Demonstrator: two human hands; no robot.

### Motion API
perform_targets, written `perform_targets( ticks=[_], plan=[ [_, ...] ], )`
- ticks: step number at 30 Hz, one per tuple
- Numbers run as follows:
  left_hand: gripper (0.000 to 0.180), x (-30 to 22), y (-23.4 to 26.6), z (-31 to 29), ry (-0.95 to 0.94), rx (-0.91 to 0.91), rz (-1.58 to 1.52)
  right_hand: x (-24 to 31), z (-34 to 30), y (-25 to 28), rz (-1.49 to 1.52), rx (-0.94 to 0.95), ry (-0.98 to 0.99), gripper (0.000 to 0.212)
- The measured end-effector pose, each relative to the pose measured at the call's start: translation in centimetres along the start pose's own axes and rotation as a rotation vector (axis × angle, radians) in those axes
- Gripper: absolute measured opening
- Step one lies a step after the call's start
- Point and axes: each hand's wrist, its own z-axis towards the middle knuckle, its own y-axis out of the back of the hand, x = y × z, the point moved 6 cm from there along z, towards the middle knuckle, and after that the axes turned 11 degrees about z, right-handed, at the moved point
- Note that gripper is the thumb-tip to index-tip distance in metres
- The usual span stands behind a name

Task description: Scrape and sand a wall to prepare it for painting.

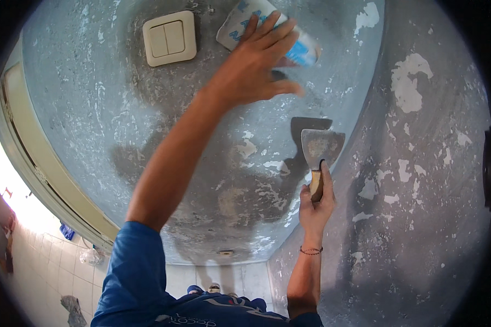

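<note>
far left on my feed, a bright opening (24,201) glares beside a cream door frame (54,177) that bends with the lens. below it, on the tiled floor (54,267), i pick out a gray crumpled piece (72,312), a small blue item (66,231) and a clear plastic bag (91,256).

moving right, here's the blue-gray wall (82,109), scuffed and flecked with pale marks, and high on it a cream double light switch (169,39). a blue sleeve (133,256) rises from the lower edge, and i follow the bare forearm up to the left hand (256,62): fingers spread over a white sheet with blue print (233,27), thumb out to the right and slightly blurred. i can't tell whether it grips the sheet or only presses on it. sheet and hand sit just right of the switch.

down at the wall's foot i spot a small tan fitting (226,252), and nearer still, a pair of shoes.

next, the right hand (317,210), closed around the wooden handle of a scraper (322,144), one finger along it, blade up near the corner, its shadow to the left. a thin beaded bracelet (311,251) rings that wrist.

far right, i've got the second wall (447,191), gray with white patches, and a dark object (490,169) at the rim, too shadowed to make out.
</note>
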Motion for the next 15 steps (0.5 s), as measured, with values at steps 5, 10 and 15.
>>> perform_targets(
  ticks=[5, 10, 15],
  plan=[
    [0.026, 2.8, 0.0, 0.1, -0.058, 0.346, -0.263, -0.2, 0.3, -0.7, 0.042, -0.013, -0.104, 0.059],
    [0.041, 3.0, -0.9, -0.2, 0.030, 0.341, -0.027, -0.5, 0.2, -1.8, 0.128, -0.010, -0.111, 0.058],
    [0.094, -0.4, -1.4, -1.1, -0.030, 0.258, 0.312, -1.2, -0.2, -2.1, 0.138, -0.006, -0.119, 0.057]
  ],
)
